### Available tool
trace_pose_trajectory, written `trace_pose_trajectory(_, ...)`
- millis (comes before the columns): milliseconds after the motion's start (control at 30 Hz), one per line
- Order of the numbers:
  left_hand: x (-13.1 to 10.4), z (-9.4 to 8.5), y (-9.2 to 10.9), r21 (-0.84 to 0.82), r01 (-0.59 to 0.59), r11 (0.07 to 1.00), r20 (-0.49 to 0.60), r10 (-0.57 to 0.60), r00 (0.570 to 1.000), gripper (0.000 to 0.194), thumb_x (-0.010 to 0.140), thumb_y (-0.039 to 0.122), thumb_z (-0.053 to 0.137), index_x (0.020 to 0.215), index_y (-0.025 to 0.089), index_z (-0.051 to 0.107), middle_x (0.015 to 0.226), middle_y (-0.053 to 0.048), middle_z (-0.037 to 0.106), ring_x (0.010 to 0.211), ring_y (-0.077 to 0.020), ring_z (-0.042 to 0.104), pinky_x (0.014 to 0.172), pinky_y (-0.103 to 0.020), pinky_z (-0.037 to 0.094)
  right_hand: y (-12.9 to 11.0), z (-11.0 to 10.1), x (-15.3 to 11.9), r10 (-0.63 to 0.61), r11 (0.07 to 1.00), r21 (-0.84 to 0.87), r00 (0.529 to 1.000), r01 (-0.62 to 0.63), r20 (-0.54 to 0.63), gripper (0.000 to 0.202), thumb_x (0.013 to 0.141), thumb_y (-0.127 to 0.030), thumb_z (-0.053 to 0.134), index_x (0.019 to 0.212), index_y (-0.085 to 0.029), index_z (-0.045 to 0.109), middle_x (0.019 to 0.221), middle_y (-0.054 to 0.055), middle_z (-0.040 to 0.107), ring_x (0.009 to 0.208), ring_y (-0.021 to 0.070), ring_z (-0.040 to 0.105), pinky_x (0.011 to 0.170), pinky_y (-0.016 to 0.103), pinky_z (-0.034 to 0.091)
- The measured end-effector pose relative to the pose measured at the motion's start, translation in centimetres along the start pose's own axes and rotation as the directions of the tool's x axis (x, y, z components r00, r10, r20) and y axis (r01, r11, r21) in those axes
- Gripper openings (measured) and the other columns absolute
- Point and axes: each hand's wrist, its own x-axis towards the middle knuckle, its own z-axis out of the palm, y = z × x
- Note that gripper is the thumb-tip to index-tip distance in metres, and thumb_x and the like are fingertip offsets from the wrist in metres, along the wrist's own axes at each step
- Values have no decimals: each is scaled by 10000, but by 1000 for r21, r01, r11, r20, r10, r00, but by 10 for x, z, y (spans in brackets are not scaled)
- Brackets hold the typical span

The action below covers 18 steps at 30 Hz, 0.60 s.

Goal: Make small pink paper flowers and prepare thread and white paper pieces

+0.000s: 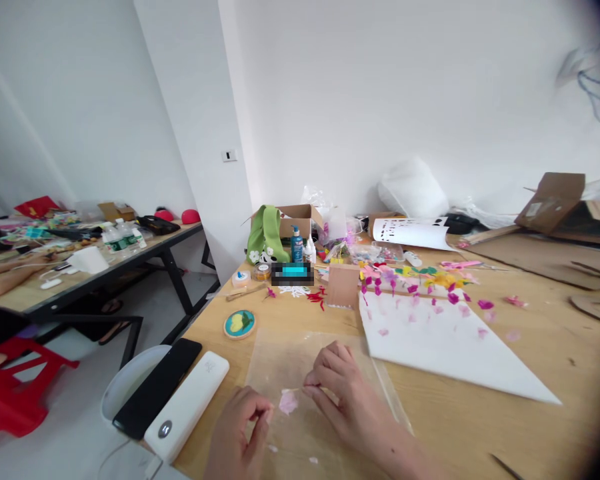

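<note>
From my remote seat I find the pale pink petal piece (289,402) between the two hands, over a clear plastic sheet (280,353); whether it touches the sheet I can't judge. A thin stem (295,389) runs from it to the right hand (343,387), whose thumb and forefinger seem to pinch its end, though the fingertips cover the contact. The left hand (240,420) is curled just beside the petal piece, thumb near forefinger; I can't tell whether anything is between them. The frame's lower edge crops both forearms and a dark, pointed object (505,467). Farther right, blurred pink petals speckle a white board (430,340). Left of the hands, a white power bank (187,403) and a black slab (157,387) partly hide a pale tub (117,380). Pixelation masks a small box (293,273).
</note>
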Motion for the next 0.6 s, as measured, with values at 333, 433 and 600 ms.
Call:
trace_pose_trajectory(333, 3, -1, 6, -48, 81, 996, -6, -82, 997, 246, 868, 386, 499, 708, 222, 587, 671, 3, 562, 656, -162, 544, 638, -258, 411, 1, -5, 0, 20, 998, 62, 999, -17, -45, 152, 926, -157, 501, 827, -214, 601, 795, 30, 568, 839, 200, 473, 761, 377, 410)
trace_pose_trajectory(433, 3, -1, 6, -49, 89, 995, -11, -89, 996, 245, 862, 381, 507, 695, 219, 584, 661, 5, 558, 649, -160, 545, 634, -253, 414, 1, -4, 0, -11, 997, 78, 1000, 11, -8, 148, 910, -137, 514, 807, -204, 597, 793, 26, 570, 837, 193, 478, 765, 372, 410)
trace_pose_trajectory(600, 4, 0, 7, -60, 81, 995, -36, -83, 996, 259, 857, 395, 511, 688, 218, 594, 657, 3, 569, 641, -162, 545, 630, -252, 420, 1, -1, 0, 11, 998, 55, 1000, -10, -15, 151, 925, -153, 501, 820, -202, 596, 795, 28, 565, 825, 193, 470, 769, 381, 402)
